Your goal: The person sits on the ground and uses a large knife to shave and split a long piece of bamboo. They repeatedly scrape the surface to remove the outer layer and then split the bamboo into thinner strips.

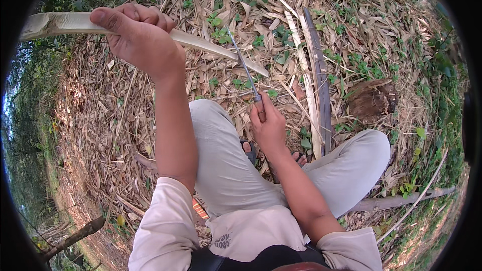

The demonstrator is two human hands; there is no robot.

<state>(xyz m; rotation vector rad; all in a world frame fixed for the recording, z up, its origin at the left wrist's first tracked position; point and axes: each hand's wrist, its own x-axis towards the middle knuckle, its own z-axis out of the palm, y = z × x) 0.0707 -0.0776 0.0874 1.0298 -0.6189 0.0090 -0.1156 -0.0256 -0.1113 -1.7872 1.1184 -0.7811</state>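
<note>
L hand (138,35) grips a pale wood strip (216,47), R hand (268,123) has a knife (242,62).
Strip is held out front, up & to the L, running past both edges of the fist — L fingers curled round it, thumb laid along it. R fingers wrapped round the knife's brown handle (259,109), thin blade pointing up & away, crossing the strip near its R end; can't tell if it's touching. Person sits w/ knees bent wide, light trousers (218,145), sandals. On the dry leaves (125,115) to the R: long pale strips (307,78) beside a dark one (321,83), then a brown wood chunk (369,100) further R.
</note>
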